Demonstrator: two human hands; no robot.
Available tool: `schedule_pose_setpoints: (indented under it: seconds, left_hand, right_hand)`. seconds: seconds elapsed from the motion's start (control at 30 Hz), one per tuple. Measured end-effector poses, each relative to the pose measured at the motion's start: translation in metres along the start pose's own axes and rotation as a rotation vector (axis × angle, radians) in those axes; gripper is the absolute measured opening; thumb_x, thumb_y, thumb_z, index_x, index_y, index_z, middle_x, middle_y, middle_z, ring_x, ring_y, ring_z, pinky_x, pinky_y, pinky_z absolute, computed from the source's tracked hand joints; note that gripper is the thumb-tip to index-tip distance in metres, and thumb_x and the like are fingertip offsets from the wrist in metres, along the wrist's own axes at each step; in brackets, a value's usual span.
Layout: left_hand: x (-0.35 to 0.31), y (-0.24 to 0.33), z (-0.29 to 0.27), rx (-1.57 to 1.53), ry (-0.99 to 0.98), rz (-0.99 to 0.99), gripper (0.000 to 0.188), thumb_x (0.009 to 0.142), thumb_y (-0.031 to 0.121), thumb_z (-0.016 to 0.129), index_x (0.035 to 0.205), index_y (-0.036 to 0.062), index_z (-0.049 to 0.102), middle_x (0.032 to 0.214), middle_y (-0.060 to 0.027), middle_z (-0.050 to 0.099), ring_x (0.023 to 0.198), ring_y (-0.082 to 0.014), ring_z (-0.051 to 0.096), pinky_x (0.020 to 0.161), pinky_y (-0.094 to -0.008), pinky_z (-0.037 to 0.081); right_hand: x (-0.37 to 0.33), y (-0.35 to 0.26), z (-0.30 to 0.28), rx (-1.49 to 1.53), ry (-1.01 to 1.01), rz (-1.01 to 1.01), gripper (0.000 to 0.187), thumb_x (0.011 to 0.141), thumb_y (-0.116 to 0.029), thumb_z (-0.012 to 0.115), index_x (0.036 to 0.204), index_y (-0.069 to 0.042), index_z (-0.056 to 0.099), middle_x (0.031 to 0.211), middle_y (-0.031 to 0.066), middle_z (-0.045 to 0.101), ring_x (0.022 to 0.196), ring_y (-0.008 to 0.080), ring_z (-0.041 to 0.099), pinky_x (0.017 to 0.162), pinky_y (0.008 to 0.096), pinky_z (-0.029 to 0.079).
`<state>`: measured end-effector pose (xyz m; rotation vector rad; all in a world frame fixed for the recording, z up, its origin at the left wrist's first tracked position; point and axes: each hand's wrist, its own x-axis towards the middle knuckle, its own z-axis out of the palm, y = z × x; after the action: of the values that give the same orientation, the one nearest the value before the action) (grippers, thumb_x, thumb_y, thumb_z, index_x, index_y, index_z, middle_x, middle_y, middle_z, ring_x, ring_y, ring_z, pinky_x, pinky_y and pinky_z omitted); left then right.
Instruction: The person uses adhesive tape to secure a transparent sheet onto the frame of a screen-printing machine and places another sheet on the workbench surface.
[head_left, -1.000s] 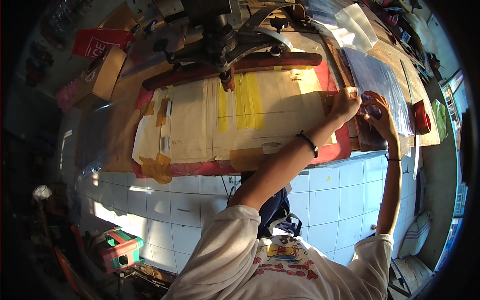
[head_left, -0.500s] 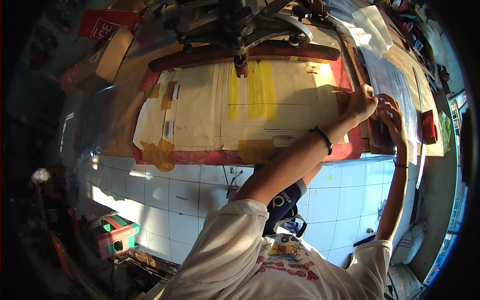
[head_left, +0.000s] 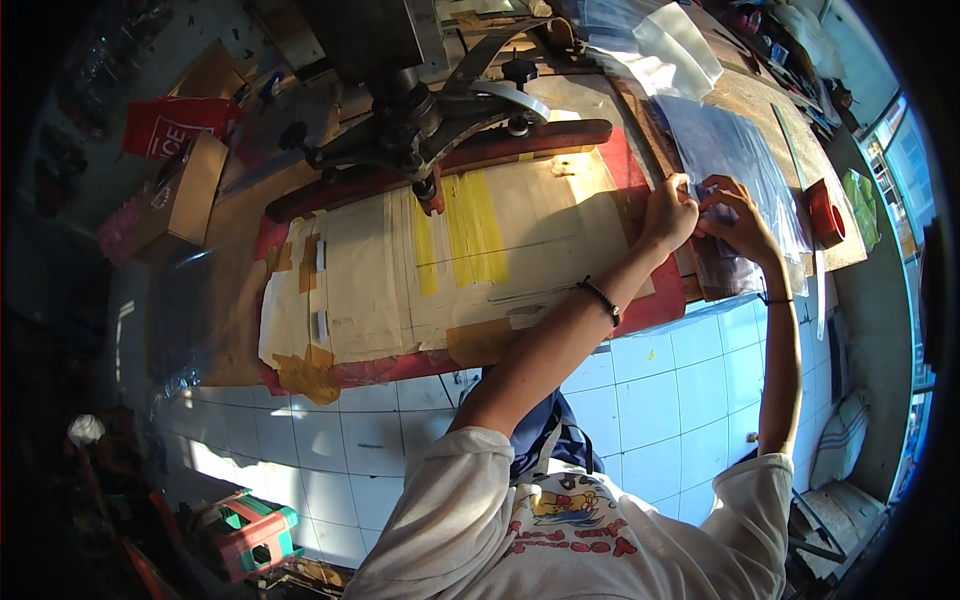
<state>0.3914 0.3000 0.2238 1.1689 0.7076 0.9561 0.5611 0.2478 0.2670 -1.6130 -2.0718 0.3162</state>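
Note:
My left hand (head_left: 671, 213) and my right hand (head_left: 740, 222) are close together at the right side of the worktable, both with fingers pinched. What lies between the fingertips is too small and hidden to name. A stack of clear plastic sheets (head_left: 720, 140) lies just beyond and under my right hand. Left of my hands is a beige paper-covered board (head_left: 365, 270) on a red base (head_left: 648, 305), with yellow tape strips (head_left: 478, 225) across it. Over the board stands a dark machine head (head_left: 410, 125) with a long dark red bar (head_left: 560, 135).
A red tape roll (head_left: 826, 213) and a thin metal strip (head_left: 821, 295) lie to the right. Translucent white sheeting (head_left: 672, 50) rests at the back. At the left are a cardboard box (head_left: 185, 200) and red bag (head_left: 180, 125). A red-green plastic stool (head_left: 255, 535) stands on the tiled floor.
My view has turned, so the table and machine appear shifted left and tilted. Both hands stay close together beside the plastic sheets; the right hand's fingers are bent further toward the left hand.

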Motion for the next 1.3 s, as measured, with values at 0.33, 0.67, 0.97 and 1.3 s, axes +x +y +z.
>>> schedule_pose_setpoints:
  seconds: [0.33,0.67,0.97,1.3]
  left_hand:
    - [-0.004,0.007,-0.005,-0.124,-0.163,-0.098,0.067,0.085,0.001,0.044,0.149,-0.0120,0.028,0.090,-0.0095,0.061,0.073,-0.0144,0.065,0.064,-0.0281,0.059]
    - [0.008,-0.015,-0.016,0.109,-0.195,0.045,0.070,0.082,-0.007,0.053,0.147,-0.0129,0.029,0.108,-0.0142,0.064,0.083,-0.0138,0.065,0.072,-0.0280,0.059]
    - [0.001,-0.020,-0.009,0.285,-0.095,0.193,0.079,0.080,-0.005,0.063,0.149,-0.0074,0.026,0.103,-0.0135,0.063,0.083,-0.0172,0.066,0.071,-0.0295,0.059]
    - [0.002,-0.020,-0.007,0.594,-0.038,0.499,0.073,0.076,0.003,0.081,0.138,0.0018,0.043,0.085,-0.0091,0.069,0.077,-0.0207,0.068,0.072,-0.0352,0.055]
  right_hand:
    - [-0.002,-0.002,-0.006,0.022,-0.064,0.025,0.019,0.087,-0.025,0.074,0.098,-0.009,0.074,0.123,0.0075,0.058,0.120,0.0269,0.052,0.105,0.0402,0.037]
    - [-0.026,-0.011,0.049,0.070,0.551,0.181,0.013,0.104,-0.013,0.046,0.109,-0.001,0.051,0.095,0.0162,0.068,0.088,0.0321,0.069,0.075,0.0415,0.052]
    - [-0.030,0.000,0.046,0.882,0.904,0.333,0.032,0.109,-0.029,0.038,0.118,0.001,0.042,0.112,0.0201,0.066,0.095,0.0279,0.069,0.082,0.0393,0.059]
    - [-0.037,0.003,0.024,-0.266,0.324,-0.161,0.037,0.094,-0.026,0.065,0.125,-0.007,0.065,0.135,0.0155,0.060,0.128,0.0333,0.052,0.102,0.0426,0.044]
